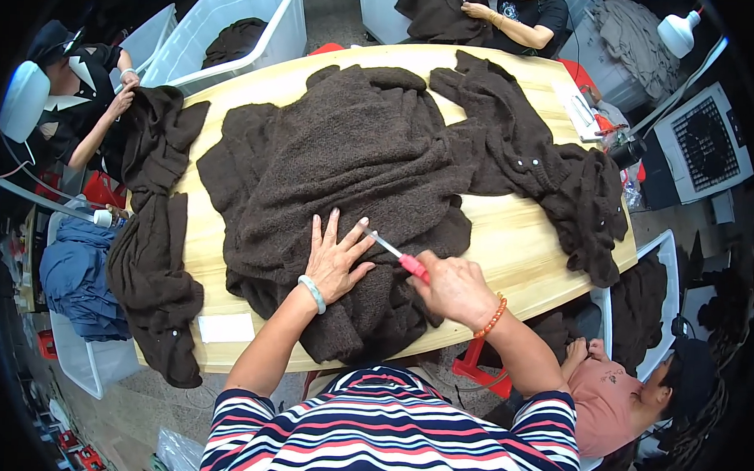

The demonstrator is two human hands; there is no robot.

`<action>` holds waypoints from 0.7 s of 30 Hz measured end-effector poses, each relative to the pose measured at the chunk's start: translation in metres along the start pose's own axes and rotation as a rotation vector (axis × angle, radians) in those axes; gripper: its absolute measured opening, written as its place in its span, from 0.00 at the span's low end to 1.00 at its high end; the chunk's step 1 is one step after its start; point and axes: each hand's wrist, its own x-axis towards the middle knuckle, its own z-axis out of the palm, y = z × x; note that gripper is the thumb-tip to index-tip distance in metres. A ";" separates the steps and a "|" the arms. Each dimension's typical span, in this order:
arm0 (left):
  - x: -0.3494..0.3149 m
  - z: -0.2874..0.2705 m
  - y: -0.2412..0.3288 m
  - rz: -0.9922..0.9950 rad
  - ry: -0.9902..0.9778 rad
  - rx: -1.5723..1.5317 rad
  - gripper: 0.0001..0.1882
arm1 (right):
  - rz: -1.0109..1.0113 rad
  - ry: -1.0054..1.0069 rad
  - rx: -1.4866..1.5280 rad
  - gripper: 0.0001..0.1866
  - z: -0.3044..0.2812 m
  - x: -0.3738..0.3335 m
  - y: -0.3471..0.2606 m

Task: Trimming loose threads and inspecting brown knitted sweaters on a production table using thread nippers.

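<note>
The left hand lies flat, fingers spread, on the brown knit heap at centre; the right hand is wrapped around a red-handled tool. Pale tabletop shows right of the heap and beyond, along the far edge.

Red handle partly hidden; metal tip too small to judge; far co-worker cut off above

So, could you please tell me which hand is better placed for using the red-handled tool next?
Probably the right hand: it holds the red-handled tool over the brown knitwear, while the left hand lies spread on that knitwear.
</note>
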 end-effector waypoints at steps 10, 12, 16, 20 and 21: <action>-0.035 -0.017 -0.006 -0.121 0.006 -0.064 0.35 | -0.143 -0.148 0.070 0.17 0.007 -0.013 -0.033; -0.051 -0.021 -0.019 -0.163 0.067 -0.077 0.35 | -0.139 -0.160 0.074 0.17 0.009 -0.015 -0.033; -0.079 -0.018 -0.051 -0.338 0.371 -0.382 0.23 | -0.130 -0.131 0.058 0.16 0.007 -0.022 -0.028; -0.064 -0.031 -0.051 -0.420 0.607 -0.386 0.19 | -0.121 -0.076 0.119 0.16 0.018 -0.025 -0.022; -0.057 -0.033 -0.050 -0.427 0.584 -0.407 0.20 | -0.107 -0.047 0.140 0.16 0.018 -0.025 -0.023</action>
